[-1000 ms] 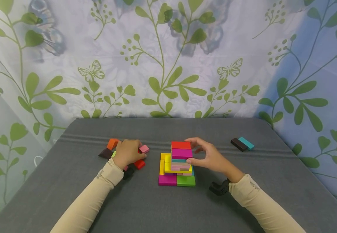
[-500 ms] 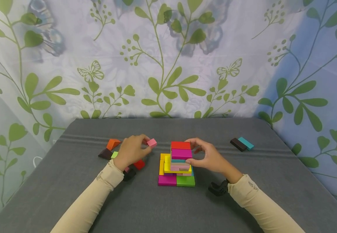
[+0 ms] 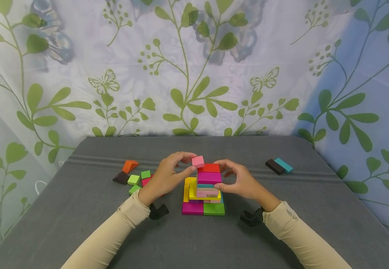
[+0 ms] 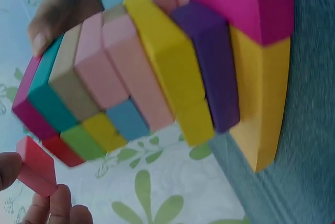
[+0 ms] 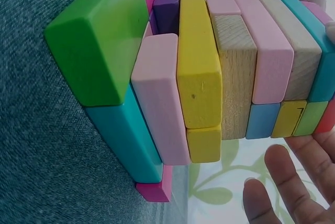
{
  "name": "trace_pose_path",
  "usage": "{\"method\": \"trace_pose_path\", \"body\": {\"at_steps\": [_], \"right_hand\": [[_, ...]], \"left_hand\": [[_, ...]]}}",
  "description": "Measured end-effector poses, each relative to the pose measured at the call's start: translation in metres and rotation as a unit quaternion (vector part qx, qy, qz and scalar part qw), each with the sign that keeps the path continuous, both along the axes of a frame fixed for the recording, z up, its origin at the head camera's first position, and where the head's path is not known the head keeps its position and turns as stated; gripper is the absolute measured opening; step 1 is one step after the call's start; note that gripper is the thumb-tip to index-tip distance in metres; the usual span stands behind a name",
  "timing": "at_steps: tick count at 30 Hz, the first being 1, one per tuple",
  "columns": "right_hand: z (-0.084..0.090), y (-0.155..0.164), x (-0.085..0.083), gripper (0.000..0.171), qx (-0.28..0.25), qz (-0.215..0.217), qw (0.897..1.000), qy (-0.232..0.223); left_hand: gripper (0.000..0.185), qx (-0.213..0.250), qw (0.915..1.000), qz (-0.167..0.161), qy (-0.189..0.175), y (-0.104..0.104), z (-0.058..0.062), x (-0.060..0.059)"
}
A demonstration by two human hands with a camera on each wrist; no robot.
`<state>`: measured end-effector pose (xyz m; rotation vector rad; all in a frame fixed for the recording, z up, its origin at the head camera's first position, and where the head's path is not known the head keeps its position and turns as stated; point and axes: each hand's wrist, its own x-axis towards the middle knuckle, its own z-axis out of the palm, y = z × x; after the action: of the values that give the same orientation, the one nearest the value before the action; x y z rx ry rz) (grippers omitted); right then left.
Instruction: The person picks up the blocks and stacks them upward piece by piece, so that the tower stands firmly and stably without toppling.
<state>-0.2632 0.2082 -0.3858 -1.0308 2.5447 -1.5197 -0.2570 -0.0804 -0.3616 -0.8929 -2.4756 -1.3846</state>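
A stack of coloured wooden blocks [image 3: 203, 190] stands near the middle of a grey cloth-covered table [image 3: 194, 239]; every place given here is relative to that stack. Its base is wider than its top, with a magenta and a green block at the front and a red block [image 3: 209, 167] uppermost. The left hand [image 3: 167, 175] pinches a small pink block [image 3: 198, 161] between thumb and fingertips, holding it in the air just above the stack's top left corner, likely so it can be lined up over the top. The right hand [image 3: 239, 179] is curved against the stack's right side, thumb and fingers touching the upper blocks, apparently to steady them. To the stack's left lie loose blocks [image 3: 134, 176] in orange, dark brown, green and red. Well off to its right rear, a dark block and a teal block [image 3: 279, 166] lie side by side.
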Motion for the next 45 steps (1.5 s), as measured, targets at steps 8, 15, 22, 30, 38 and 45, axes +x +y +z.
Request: {"method": "trace_pose_path", "body": {"at_steps": [8,15,22,30,38,45], "right_hand": [[0.001,-0.001,0.000,0.054,-0.002,0.003,1.000,-0.002],[0.001,-0.001,0.000,0.054,-0.005,0.005,1.000,-0.003],[0.001,0.000,0.000,0.054,-0.003,0.001,1.000,-0.005],[0.001,0.000,0.000,0.055,0.003,-0.001,1.000,-0.005],[0.000,-0.001,0.000,0.055,0.003,0.002,1.000,0.002],[0.000,0.000,0.000,0.055,0.002,0.001,1.000,0.003]], "left_hand": [[0.039,-0.019,0.9995,-0.027,0.000,0.009,-0.005,-0.001],[0.042,-0.007,0.9985,-0.032,-0.044,0.011,-0.004,-0.002],[0.042,-0.001,0.9977,-0.034,-0.060,0.011,-0.003,-0.001],[0.052,0.008,0.9966,-0.043,-0.070,0.001,0.001,-0.004],[0.033,-0.115,0.9786,-0.108,-0.132,-0.047,-0.004,-0.021],[0.041,-0.241,0.9574,-0.093,-0.130,-0.081,-0.018,-0.027]]}}
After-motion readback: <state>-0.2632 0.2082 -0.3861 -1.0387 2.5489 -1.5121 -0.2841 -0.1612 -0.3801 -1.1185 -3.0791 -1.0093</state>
